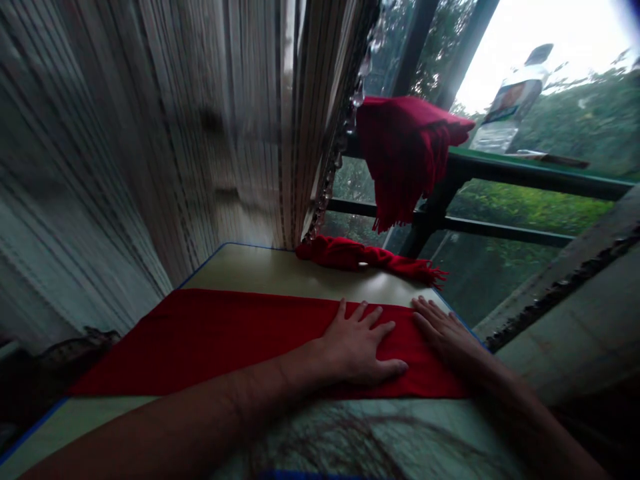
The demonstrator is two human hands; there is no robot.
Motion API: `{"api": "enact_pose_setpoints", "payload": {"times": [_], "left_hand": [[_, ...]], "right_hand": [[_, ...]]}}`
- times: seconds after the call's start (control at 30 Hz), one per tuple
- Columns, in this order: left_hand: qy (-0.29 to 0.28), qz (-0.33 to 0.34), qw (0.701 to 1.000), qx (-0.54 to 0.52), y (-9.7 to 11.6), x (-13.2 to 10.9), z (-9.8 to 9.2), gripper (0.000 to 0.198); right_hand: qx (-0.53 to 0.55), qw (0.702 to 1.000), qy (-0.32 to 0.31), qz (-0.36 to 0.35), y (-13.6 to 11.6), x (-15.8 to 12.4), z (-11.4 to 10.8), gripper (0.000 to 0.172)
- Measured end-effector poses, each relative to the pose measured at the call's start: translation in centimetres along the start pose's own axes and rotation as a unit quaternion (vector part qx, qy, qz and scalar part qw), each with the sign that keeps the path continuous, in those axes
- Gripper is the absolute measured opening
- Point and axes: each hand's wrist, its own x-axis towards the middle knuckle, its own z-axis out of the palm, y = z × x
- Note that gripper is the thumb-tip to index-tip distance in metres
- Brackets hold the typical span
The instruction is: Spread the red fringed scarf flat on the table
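Note:
A long red cloth (225, 340) lies flat across the pale table (260, 267), its left end reaching the left edge. My left hand (357, 343) rests palm down on the cloth right of its middle, fingers spread. Near the cloth's right end lies my right hand (443, 330), flat, with its fingers stretched out and fairly close together. Neither hand grips anything. At the table's far edge is a bunched red scarf (370, 256) with fringe at its right end.
Folded red fringed cloth (405, 147) hangs over the green window rail (530, 175). A clear bottle (513, 103) stands on that rail beside a thin dark object (560, 159). Striped curtains (200, 133) border the table's far left side; another curtain (575, 313) is at right.

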Motion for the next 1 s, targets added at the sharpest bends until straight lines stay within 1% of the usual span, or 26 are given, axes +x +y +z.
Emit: {"api": "enact_pose_setpoints", "payload": {"times": [0.23,0.33,0.37,0.43,0.47,0.5,0.57,0.6,0.7,0.8,1.0], "left_hand": [[0.001,0.001,1.000,0.003,0.1,0.0,0.0,0.092],[0.000,0.005,1.000,-0.003,0.1,0.0,-0.1,0.091],[0.002,0.006,1.000,-0.006,0.1,-0.1,-0.1,0.090],[0.005,0.009,1.000,-0.009,0.0,-0.1,0.0,0.089],[0.006,0.010,1.000,-0.009,0.0,-0.1,0.0,0.089],[0.007,0.011,1.000,-0.007,-0.1,0.0,0.1,0.090],[0.006,0.012,1.000,-0.001,-0.2,0.1,0.2,0.092],[0.005,0.011,1.000,0.002,-0.2,0.1,0.3,0.092],[0.006,0.015,1.000,0.003,-0.2,0.2,0.4,0.094],[0.013,0.018,1.000,0.000,-0.3,0.3,0.4,0.096],[0.013,0.011,1.000,0.009,-0.3,0.4,0.6,0.092]], "right_hand": [[0.004,1.000,0.016,-0.008,0.7,0.2,0.9,0.065],[0.016,0.999,0.034,-0.005,0.5,0.1,0.6,0.066],[0.017,0.998,0.054,-0.013,0.2,0.0,0.3,0.065],[0.025,0.993,0.106,-0.052,-0.7,-0.3,-0.4,0.063],[0.037,0.989,0.121,-0.080,-1.3,-0.4,-0.7,0.062],[0.054,0.985,0.122,-0.106,-2.0,-0.5,-0.9,0.062],[0.087,0.983,0.085,-0.141,-3.3,-0.6,-1.1,0.062],[0.096,0.983,0.060,-0.146,-3.8,-0.7,-1.1,0.063],[0.099,0.986,0.007,-0.135,-4.7,-0.7,-1.0,0.064],[0.102,0.986,-0.007,-0.128,-4.7,-0.8,-1.3,0.065],[0.088,0.989,-0.023,-0.118,-4.4,-0.6,-1.3,0.066]]}}
